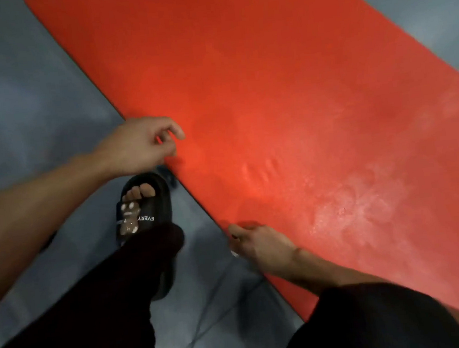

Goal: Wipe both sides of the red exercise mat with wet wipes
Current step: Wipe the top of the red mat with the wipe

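The red mat [272,100] is laid flat on the grey floor [35,93], running diagonally from top left to lower right. Both hands are placed at its near long edge. The left hand [140,145] is seen over the edge with fingers curled, thumb and forefinger close together as if pinching the rim; whether the edge is actually caught cannot be told. The right hand [256,243] is set further down the same edge with fingers bent onto the rim; its grip is also unclear. A small pale bit shows below that hand, possibly a wipe, too blurred to confirm.

Risks, as judged: the step looks like lifting the edge to flip the mat. A thin pinch on a damp surface could slip, so the mat may flop back or fold on itself. If only one hand catches, the sheet may twist and crease. The wiped face, once turned down, could pick up dirt from the floor. The black slide sandal [145,209] stands close beside the edge, so the mat could be caught or stepped on. A thin cable-like line [221,310] on the floor near the right hand could snag.

Materials: the mat appears to be soft foam, matte, finely textured, with pale wet smears and shallow dents near the right side. The floor looks smooth and hard.
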`<action>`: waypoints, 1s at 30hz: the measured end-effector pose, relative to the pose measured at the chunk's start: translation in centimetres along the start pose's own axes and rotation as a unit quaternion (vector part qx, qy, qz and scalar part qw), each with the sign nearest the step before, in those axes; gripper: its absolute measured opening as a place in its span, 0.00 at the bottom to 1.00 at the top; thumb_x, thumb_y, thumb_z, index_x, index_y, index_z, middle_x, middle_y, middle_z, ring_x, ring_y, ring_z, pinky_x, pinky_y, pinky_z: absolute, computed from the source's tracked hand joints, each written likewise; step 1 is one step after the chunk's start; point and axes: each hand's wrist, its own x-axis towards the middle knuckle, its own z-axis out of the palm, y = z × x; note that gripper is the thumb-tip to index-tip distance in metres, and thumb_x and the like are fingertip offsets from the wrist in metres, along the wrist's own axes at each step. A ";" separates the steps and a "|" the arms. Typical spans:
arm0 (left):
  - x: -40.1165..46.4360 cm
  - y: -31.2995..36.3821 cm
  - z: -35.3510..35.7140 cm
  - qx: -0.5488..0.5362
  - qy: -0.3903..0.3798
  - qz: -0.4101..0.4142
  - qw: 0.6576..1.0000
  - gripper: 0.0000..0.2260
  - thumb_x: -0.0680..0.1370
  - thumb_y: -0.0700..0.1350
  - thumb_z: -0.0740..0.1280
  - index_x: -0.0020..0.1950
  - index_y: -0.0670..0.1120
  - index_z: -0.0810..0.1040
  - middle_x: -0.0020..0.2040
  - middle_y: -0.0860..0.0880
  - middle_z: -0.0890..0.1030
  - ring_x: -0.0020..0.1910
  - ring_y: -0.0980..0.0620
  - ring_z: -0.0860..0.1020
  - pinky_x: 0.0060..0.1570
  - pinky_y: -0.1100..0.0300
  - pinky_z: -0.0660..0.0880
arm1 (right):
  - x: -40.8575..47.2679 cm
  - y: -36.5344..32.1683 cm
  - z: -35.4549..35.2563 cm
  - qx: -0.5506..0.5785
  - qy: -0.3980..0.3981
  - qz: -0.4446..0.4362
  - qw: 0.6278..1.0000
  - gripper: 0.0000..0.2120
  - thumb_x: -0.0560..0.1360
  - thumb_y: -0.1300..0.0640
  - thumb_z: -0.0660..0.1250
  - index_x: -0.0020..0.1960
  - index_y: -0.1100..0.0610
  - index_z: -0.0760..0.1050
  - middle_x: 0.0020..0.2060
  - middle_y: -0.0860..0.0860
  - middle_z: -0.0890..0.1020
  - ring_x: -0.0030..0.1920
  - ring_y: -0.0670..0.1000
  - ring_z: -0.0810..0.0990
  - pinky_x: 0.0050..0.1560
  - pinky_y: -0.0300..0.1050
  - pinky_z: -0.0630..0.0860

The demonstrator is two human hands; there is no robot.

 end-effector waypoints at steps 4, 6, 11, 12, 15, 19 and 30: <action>5.3 -1.8 3.3 0.007 -0.046 0.047 0.998 0.18 0.71 0.50 0.61 0.59 0.52 0.81 0.50 0.52 0.84 0.46 0.52 0.80 0.55 0.52 0.76 | -0.1 0.8 1.7 0.014 -0.023 0.043 0.999 0.09 0.80 0.54 0.62 0.49 0.56 0.80 0.58 0.53 0.78 0.42 0.56 0.81 0.38 0.49 0.81; 7.1 -2.7 4.4 0.068 -0.052 0.099 0.991 0.25 0.72 0.51 0.62 0.68 0.48 0.78 0.65 0.46 0.78 0.62 0.44 0.76 0.66 0.50 0.72 | -3.3 -0.3 2.0 -0.005 -0.070 0.052 0.996 0.07 0.82 0.55 0.64 0.52 0.56 0.79 0.60 0.52 0.78 0.47 0.57 0.81 0.47 0.54 0.82; 11.3 -3.7 5.1 0.217 -0.089 0.159 0.959 0.35 0.80 0.54 0.65 0.84 0.52 0.55 0.85 0.46 0.47 0.83 0.42 0.48 0.80 0.40 0.53 | -4.1 -0.9 1.2 -0.009 -0.106 0.111 0.988 0.11 0.78 0.56 0.61 0.48 0.54 0.82 0.59 0.54 0.82 0.43 0.55 0.81 0.45 0.51 0.81; 11.8 -3.7 5.0 0.226 -0.106 0.157 0.955 0.36 0.80 0.54 0.66 0.85 0.53 0.53 0.85 0.46 0.44 0.84 0.43 0.45 0.80 0.40 0.51 | -3.0 -0.8 1.1 0.005 -0.116 0.119 0.986 0.13 0.78 0.56 0.59 0.48 0.54 0.83 0.58 0.54 0.82 0.41 0.55 0.82 0.41 0.50 0.81; 12.2 -3.5 4.5 0.220 -0.134 0.157 0.954 0.36 0.81 0.54 0.65 0.85 0.54 0.51 0.85 0.48 0.41 0.84 0.44 0.43 0.80 0.40 0.50 | 1.1 -0.8 1.3 0.023 -0.115 0.146 0.982 0.16 0.78 0.53 0.57 0.46 0.55 0.84 0.54 0.53 0.84 0.38 0.55 0.83 0.34 0.48 0.80; 12.7 -3.2 3.6 0.225 -0.165 0.145 0.949 0.34 0.82 0.53 0.62 0.85 0.54 0.49 0.85 0.49 0.39 0.84 0.45 0.42 0.80 0.41 0.49 | 6.8 -0.5 1.5 0.060 -0.052 0.174 0.982 0.15 0.79 0.56 0.57 0.48 0.60 0.81 0.53 0.59 0.84 0.38 0.61 0.82 0.36 0.54 0.81; 13.8 -1.2 2.0 0.225 -0.264 0.087 0.934 0.32 0.85 0.52 0.59 0.85 0.58 0.45 0.84 0.53 0.34 0.83 0.49 0.37 0.80 0.40 0.51 | 7.7 1.2 0.1 0.066 0.038 0.152 0.985 0.14 0.76 0.55 0.59 0.39 0.54 0.81 0.49 0.54 0.83 0.39 0.57 0.81 0.42 0.49 0.79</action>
